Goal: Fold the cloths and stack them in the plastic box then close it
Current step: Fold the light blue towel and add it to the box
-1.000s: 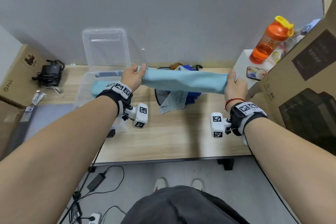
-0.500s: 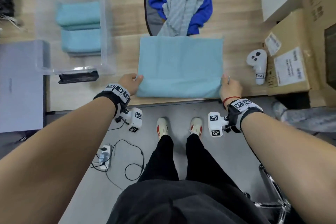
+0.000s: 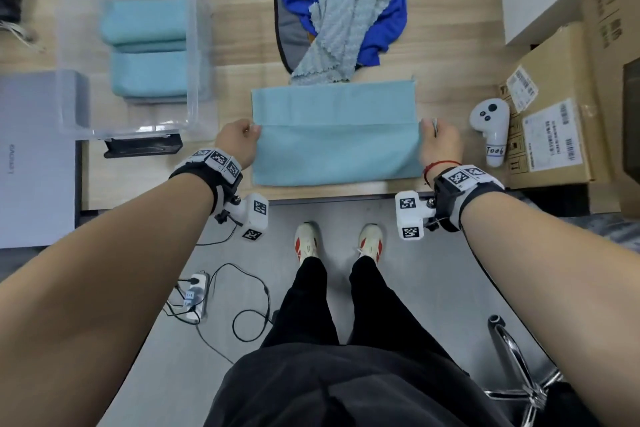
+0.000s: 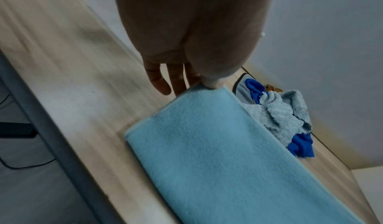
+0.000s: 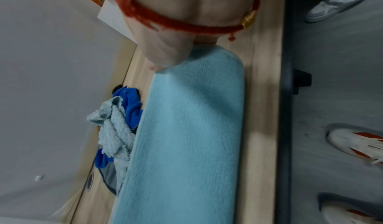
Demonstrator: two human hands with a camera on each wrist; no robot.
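Observation:
A light blue cloth (image 3: 334, 146) lies on the desk near its front edge, its near part folded over toward the far edge. My left hand (image 3: 239, 144) pinches the fold's left corner, and the left wrist view shows the thumb on the cloth (image 4: 217, 145). My right hand (image 3: 438, 142) pinches the right corner, over the cloth (image 5: 186, 137) in the right wrist view. The clear plastic box (image 3: 69, 45) stands open at the left with folded light blue cloths (image 3: 149, 48) inside. A pile of unfolded cloths (image 3: 346, 10), grey and dark blue, lies behind.
A white controller (image 3: 490, 128) and cardboard boxes (image 3: 554, 135) stand to the right of the cloth. A grey laptop (image 3: 34, 156) lies at the left and a black object (image 3: 142, 146) sits in front of the box. Cables and a power strip (image 3: 195, 295) lie on the floor.
The cloth was held stretched in the air, then laid flat on the desk. Both hands have since carried its near edge away from me, folding it over the far part.

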